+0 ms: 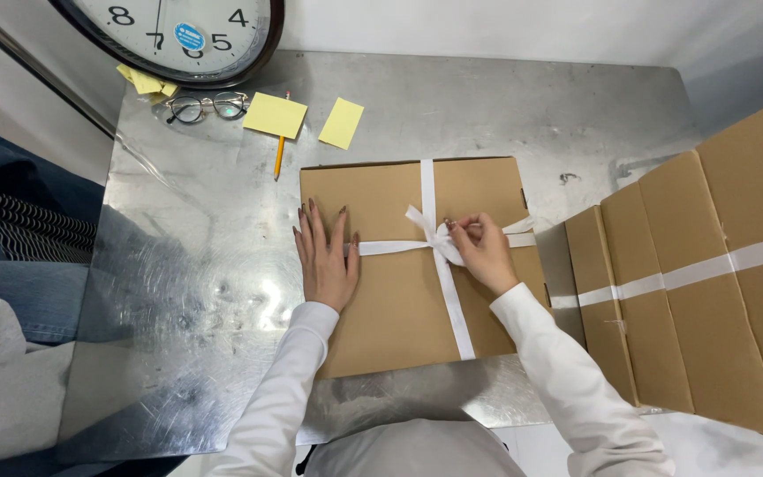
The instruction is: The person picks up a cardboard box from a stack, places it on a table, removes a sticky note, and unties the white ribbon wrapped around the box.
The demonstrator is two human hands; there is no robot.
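While the left hand (pixel 327 262) lies flat, fingers spread, palm down on the left part of the flat cardboard box (pixel 381 291), it grips nothing, just presses on the lid. Right hand (pixel 485 253) is pinched shut on the white ribbon (pixel 452 305) right at the knot, where the two bands cross, slightly right of the box's middle. Ribbon runs crosswise: one band top to bottom, one left to right, a loose loop sticking out up-left of the knot.

Box sits mid-table on the scuffed metal table (pixel 196 291), near edge close to the person's body. Both sleeves white.

Around it: a big taped carton (pixel 717 291) to the right, just beside the box and overhanging the table edge. Far side of the table: two yellow sticky notes (pixel 275 115), a pencil (pixel 280 155) partly under one note, glasses (pixel 207 107), and a round wall clock (pixel 178 35) lying at the far-left corner, cut off by the frame. More yellow notes tucked at the clock's rim.
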